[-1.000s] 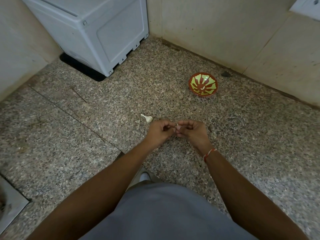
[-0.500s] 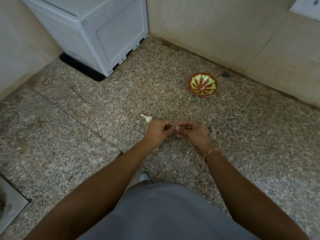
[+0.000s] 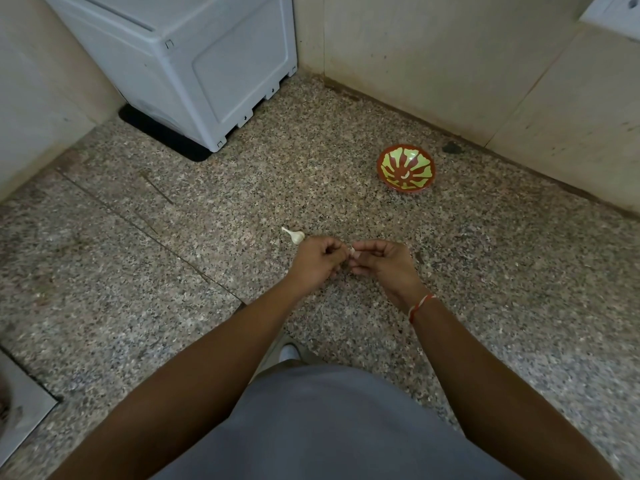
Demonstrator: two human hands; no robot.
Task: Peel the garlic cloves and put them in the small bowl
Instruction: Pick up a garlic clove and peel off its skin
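Note:
A small pale garlic clove (image 3: 351, 251) sits between my two hands above the speckled stone floor. My left hand (image 3: 317, 259) pinches it from the left and my right hand (image 3: 382, 263) pinches it from the right, fingers curled. The rest of the garlic bulb (image 3: 295, 235) lies on the floor just beyond my left hand. The small red bowl with a green pattern (image 3: 406, 168) stands on the floor further away to the right, with a peeled clove (image 3: 404, 174) inside it.
A white appliance (image 3: 194, 64) stands in the far left corner. Beige walls (image 3: 485, 64) close off the back and right. A metal plate edge (image 3: 20, 407) shows at the lower left. My grey-clad knee (image 3: 329, 427) fills the bottom.
Both hands stay together on the clove, with only small finger shifts. The bulb and the bowl have not moved.

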